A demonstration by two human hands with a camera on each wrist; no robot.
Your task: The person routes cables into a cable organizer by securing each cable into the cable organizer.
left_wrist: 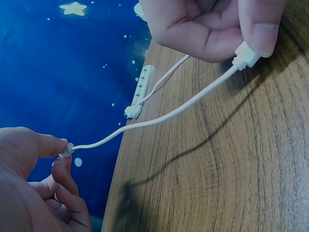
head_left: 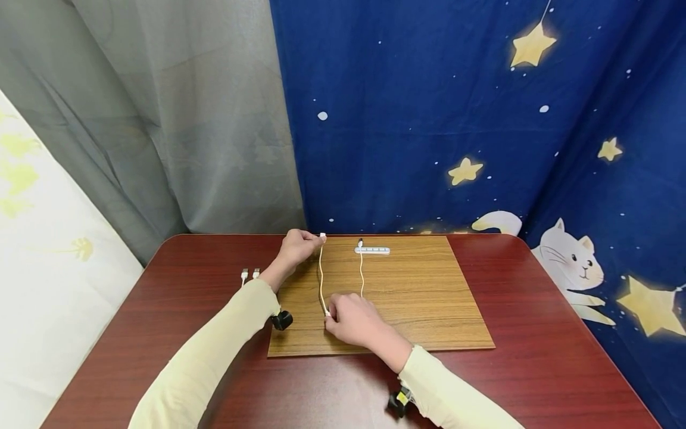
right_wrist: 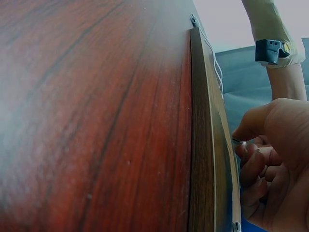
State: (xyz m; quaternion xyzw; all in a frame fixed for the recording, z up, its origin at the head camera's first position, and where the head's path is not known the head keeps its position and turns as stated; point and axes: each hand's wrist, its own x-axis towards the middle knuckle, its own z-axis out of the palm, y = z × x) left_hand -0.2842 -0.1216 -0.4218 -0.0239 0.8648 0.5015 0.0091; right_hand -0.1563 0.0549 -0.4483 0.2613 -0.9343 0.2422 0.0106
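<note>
- The left hand (head_left: 295,249), above centre in the head view, pinches one end of a white cable (head_left: 321,275) between thumb and fingers, at the far edge of the wooden board.
- The right hand (head_left: 355,320), just below the centre of that frame, pinches the cable's other end; its remaining fingers curl in beneath, as the right wrist view shows at lower right.
- Between the two hands the cable runs in a gentle wave, down the middle of the head view. In the left wrist view it hangs clear of the board, throwing a shadow on the wood grain.
- A second cable (head_left: 362,271) lies just right of the held one, its lower end hidden behind the right hand.
- Its upper end meets the left end of a slotted white strip (head_left: 373,251) near the board's far edge; whether it is clipped in, I cannot tell.
- Two USB plugs (head_left: 250,273) lie side by side left of the board, their leads passing out of sight behind the left forearm.
- The wooden board (head_left: 429,298) fills the centre of the frame, flat on a reddish-brown worktop (head_left: 536,357).
- Both arms wear pale yellow sleeves (head_left: 209,351), each with a small black camera (head_left: 281,320) at the wrist.
- Behind hang a grey curtain (head_left: 225,119), upper left, and a blue starry curtain (head_left: 402,119), upper right.
</note>
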